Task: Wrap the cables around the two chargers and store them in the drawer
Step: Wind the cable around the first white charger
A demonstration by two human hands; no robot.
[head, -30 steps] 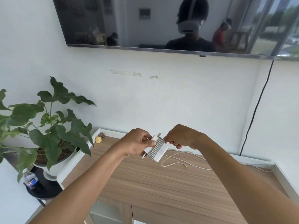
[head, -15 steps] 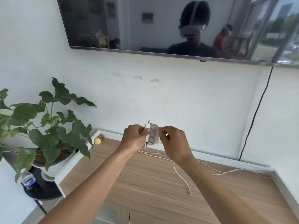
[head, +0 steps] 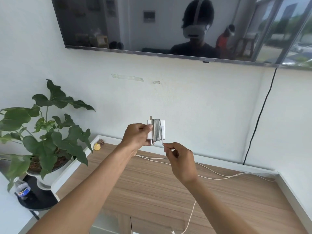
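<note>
My left hand (head: 137, 136) grips a white charger (head: 163, 130) upright above the wooden cabinet top, thumb on its left side. A grey cable (head: 156, 130) is wound several turns round its body. Just below the charger, my right hand (head: 179, 160) pinches the free end of that grey cable between thumb and forefinger. A second, cream-white cable (head: 219, 174) lies loose across the cabinet top and hangs over the front edge; its charger is hidden from view. No drawer front is clearly visible.
The wooden cabinet top (head: 152, 188) has a raised white rim. A potted plant (head: 43, 132) stands to the left, with a water bottle (head: 22, 190) on a low black stand. A small yellow object (head: 97, 146) sits at the back-left corner. A black cord (head: 258, 119) hangs from the wall screen.
The charger has risen and turned upright in my left hand. My right hand has dropped from beside it to below it, drawing the cable's end downward.
</note>
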